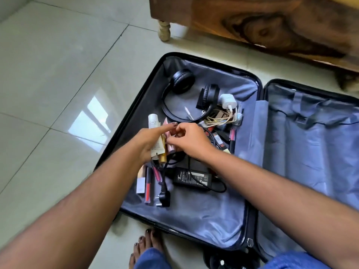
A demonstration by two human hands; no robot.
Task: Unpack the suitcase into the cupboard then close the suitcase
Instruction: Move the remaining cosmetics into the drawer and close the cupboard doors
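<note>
At about nine o'clock of the clutter in the open suitcase (213, 226), the left hand (149, 141) holds a bundle of cosmetic tubes (162, 146), forefinger stretched out, while the right hand (191, 139), just beside it at three o'clock, pinches at the top of the same bundle. Headphones (184, 90) lie at twelve o'clock, a white charger (228, 100) with tangled cables at one, a black power adapter (192, 178) at six. The overfull left grip could drop a tube, or a cord loop could snag when lifted.
</note>
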